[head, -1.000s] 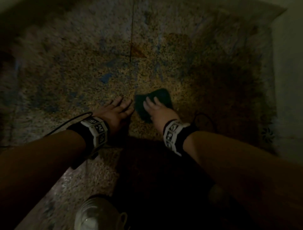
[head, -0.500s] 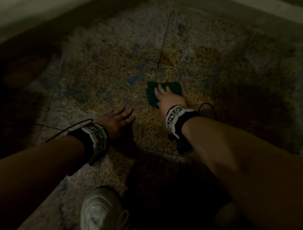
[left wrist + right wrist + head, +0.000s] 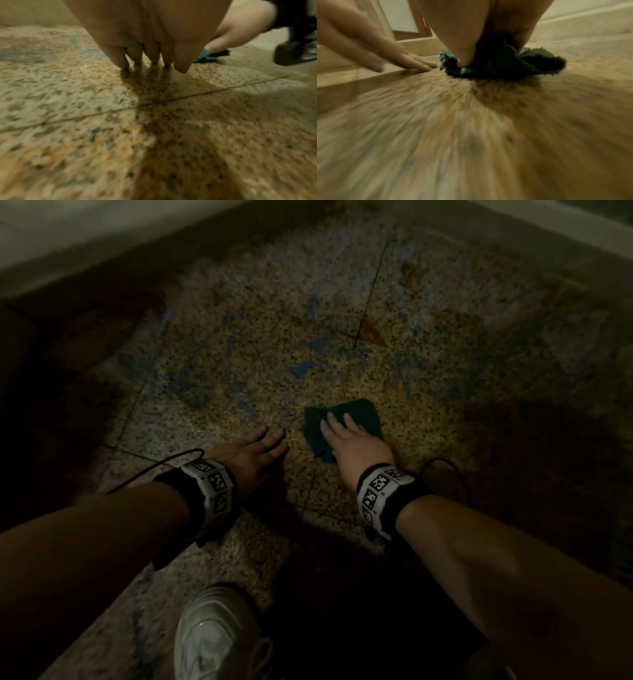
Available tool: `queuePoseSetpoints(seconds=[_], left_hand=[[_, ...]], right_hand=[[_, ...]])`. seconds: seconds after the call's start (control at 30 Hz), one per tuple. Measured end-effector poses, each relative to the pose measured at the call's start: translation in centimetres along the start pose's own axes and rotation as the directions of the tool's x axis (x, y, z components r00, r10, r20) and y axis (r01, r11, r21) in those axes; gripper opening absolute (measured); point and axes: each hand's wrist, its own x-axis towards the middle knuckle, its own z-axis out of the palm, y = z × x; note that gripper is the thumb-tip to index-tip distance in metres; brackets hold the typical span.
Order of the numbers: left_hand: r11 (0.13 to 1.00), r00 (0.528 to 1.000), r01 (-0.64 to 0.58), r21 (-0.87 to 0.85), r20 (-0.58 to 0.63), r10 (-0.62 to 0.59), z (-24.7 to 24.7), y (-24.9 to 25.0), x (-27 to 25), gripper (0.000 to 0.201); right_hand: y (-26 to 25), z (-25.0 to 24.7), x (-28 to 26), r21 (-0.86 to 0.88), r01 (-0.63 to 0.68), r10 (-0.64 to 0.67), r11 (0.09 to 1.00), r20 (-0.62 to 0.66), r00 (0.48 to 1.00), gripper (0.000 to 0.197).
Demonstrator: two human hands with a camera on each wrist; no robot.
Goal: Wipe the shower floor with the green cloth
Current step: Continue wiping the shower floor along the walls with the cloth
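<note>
On the shower floor (image 3: 239, 364), wiping is mid-stroke.
Head view: right hand (image 3: 356, 445) flat on the green cloth (image 3: 359, 412), centre; left hand (image 3: 251, 453) braced at nine o'clock. Wrist views: left fingers (image 3: 135, 54) together, straight; right thumb presses cloth. Next: push toward unwiped floor.

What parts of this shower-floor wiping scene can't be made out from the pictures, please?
- Right hand: its palm's grip on the green cloth is hidden beneath the hand in the head view.
- Shower floor: smeared by motion blur in the right wrist view.
- White shoe: cut off by the head view's bottom edge.
- Floor corners: too dark there.
</note>
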Motion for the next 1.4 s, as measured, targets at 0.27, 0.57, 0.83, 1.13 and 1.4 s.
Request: queuePoseSetpoints(seconds=[0.27,0.57,0.83,1.13,1.4], left_hand=[[0.998,1.000,-0.021,-0.064,-0.001,0.021,0.4,-0.5,0.1,0.066],[0.998,0.998,-0.046,-0.029,-0.036,0.045,0.8,-0.7,0.1,0.066],[0.994,0.995,-0.093,0.062,-0.024,0.095,0.0,-1.7,0.5,0.066],[0.993,0.994,-0.096,-0.073,-0.061,0.092,-0.2,-1.4,0.6,0.058],[0.987,0.991,-0.111,-0.112,-0.094,0.100,-0.4,-4.2,-0.9,0.047]], right_hand=[[-1.5,-5.2,5.5,0.166,-0.148,0.140,0.975,0.059,0.988,0.069],[-2.2,-0.3,1.3,-0.012,0.085,-0.085,0.996,-0.012,0.996,0.068],[-3.1,-2.7,2.3,0.442,-0.045,0.141,0.896,-0.187,0.972,0.052],[-4.0,-4.8,5.9,0.136,-0.102,0.116,0.985,-0.100,0.988,0.063],[-6.2,-1.5,2.7,-0.062,0.108,-0.107,0.992,0.019,0.994,0.075]])
